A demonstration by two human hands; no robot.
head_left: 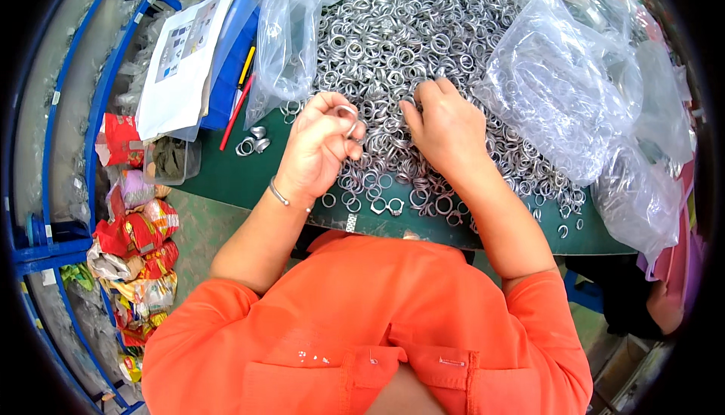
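My left hand (311, 143) is raised above the near left edge of the pile, with thumb and fingers pinched on a silver metal ring (347, 111). Its other fingers are curled in, and a thin metal bangle (279, 191) circles that wrist. Over the middle of the heap of silver rings (408, 26), my right hand (451, 126) rests with fingers bent down among the pieces. Whatever lies between its thumb and fingertips is hidden. Looser rings (374, 188) spread toward the near table edge, below and between my hands.
Clear plastic bags (555, 86) cover the heap's right side; another bag (287, 37) lies at its left. On the green table (215, 169) are a few separate rings (260, 144), a red pen (236, 117) and papers (185, 60). Blue shelving (53, 252) stands left.
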